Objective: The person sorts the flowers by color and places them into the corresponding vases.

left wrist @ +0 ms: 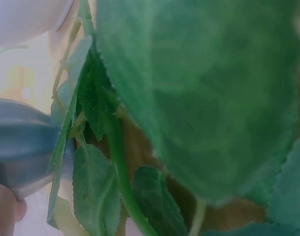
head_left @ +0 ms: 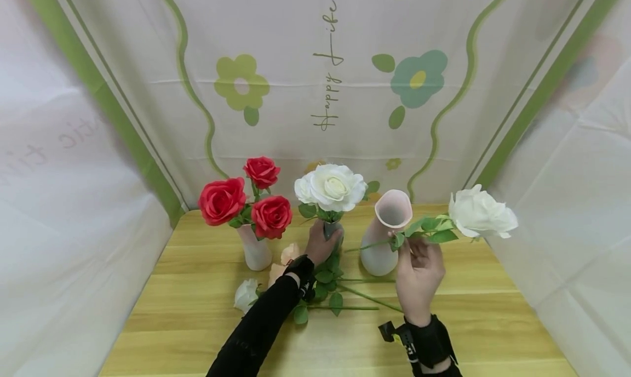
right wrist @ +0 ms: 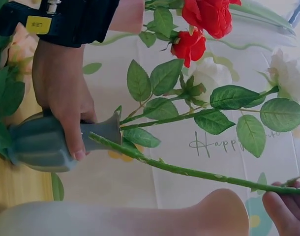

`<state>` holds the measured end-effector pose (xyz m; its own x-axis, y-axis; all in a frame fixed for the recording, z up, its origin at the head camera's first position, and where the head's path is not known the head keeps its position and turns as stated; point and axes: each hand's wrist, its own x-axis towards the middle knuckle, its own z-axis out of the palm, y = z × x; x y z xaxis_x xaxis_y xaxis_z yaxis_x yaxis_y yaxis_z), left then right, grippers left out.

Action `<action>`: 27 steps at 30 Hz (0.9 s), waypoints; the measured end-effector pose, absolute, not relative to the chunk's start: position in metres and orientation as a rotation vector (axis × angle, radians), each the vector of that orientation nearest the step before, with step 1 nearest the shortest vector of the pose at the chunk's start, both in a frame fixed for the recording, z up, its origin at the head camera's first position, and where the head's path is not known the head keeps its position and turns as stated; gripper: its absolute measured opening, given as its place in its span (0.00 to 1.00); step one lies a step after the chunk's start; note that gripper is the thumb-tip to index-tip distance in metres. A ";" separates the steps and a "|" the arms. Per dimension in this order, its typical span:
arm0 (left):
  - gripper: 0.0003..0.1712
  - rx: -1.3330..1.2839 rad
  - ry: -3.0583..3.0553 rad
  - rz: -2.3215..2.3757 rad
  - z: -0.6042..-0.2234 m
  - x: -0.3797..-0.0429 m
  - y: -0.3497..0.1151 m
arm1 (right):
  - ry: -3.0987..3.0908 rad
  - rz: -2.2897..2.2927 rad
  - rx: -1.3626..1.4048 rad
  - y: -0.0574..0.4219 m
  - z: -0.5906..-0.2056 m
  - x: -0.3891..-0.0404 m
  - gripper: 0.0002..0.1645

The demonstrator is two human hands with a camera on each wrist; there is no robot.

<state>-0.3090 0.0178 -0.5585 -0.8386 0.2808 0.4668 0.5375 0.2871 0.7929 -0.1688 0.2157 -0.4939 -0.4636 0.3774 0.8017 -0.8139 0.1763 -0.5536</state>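
My left hand grips the neck of a small blue-grey vase, and in the right wrist view the thumb lies along its side. White roses stand in this vase, with leafy stems coming out of its mouth. My right hand pinches the green stem of another white rose. That rose is tilted nearly flat, bloom to the right and bare stem end to the left. In the right wrist view the stem end overlaps the vase's neck; contact cannot be told. Large leaves block much of the left wrist view.
A pale pink vase stands between the blue-grey vase and my right hand. Further left, another pale vase holds red roses. Loose peach roses, a white rose and green stems lie on the wooden table.
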 end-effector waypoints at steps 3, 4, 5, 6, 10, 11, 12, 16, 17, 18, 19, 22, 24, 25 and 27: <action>0.32 -0.752 -2.316 -1.573 -0.557 -0.309 0.017 | -1.453 1.439 0.405 0.203 -0.472 -0.167 0.19; 0.32 -0.755 -2.313 -1.573 -0.556 -0.309 0.017 | -1.446 1.434 0.402 0.197 -0.460 -0.165 0.19; 0.32 -0.758 -2.311 -1.574 -0.555 -0.309 0.017 | -1.450 1.419 0.394 0.192 -0.453 -0.165 0.20; 0.31 -0.764 -2.303 -1.579 -0.555 -0.309 0.017 | -1.450 1.403 0.391 0.187 -0.447 -0.164 0.20; 0.29 -0.775 -2.271 -1.602 -0.553 -0.309 0.017 | -1.461 1.356 0.369 0.166 -0.416 -0.158 0.23; 0.29 -0.775 -2.267 -1.607 -0.554 -0.309 0.017 | -1.454 1.353 0.371 0.162 -0.412 -0.158 0.24; 0.28 -0.776 -2.261 -1.615 -0.554 -0.309 0.017 | -1.449 1.346 0.375 0.159 -0.409 -0.158 0.24; 0.29 -0.748 -2.296 -1.613 -0.558 -0.310 0.017 | -1.443 1.305 0.359 0.155 -0.412 -0.167 0.21; 0.29 -0.742 -2.302 -1.616 -0.558 -0.311 0.017 | -1.449 1.291 0.344 0.156 -0.416 -0.171 0.19; 0.29 -0.738 -2.311 -1.614 -0.560 -0.311 0.017 | -1.460 1.266 0.329 0.155 -0.416 -0.172 0.18; 0.29 -0.737 -2.316 -1.606 -0.561 -0.312 0.017 | -1.473 1.235 0.317 0.155 -0.418 -0.175 0.16; 0.28 -0.767 -2.285 -1.584 -0.562 -0.312 0.018 | -1.517 1.163 0.302 0.154 -0.423 -0.184 0.08; 0.29 -0.787 -2.259 -1.571 -0.562 -0.312 0.018 | -1.562 1.091 0.296 0.153 -0.424 -0.188 0.06; 0.29 -0.792 -2.245 -1.561 -0.561 -0.311 0.018 | -1.585 1.073 0.299 0.155 -0.429 -0.193 0.05; 0.29 -0.805 -2.226 -1.547 -0.561 -0.311 0.019 | -1.636 1.047 0.299 0.155 -0.432 -0.198 0.03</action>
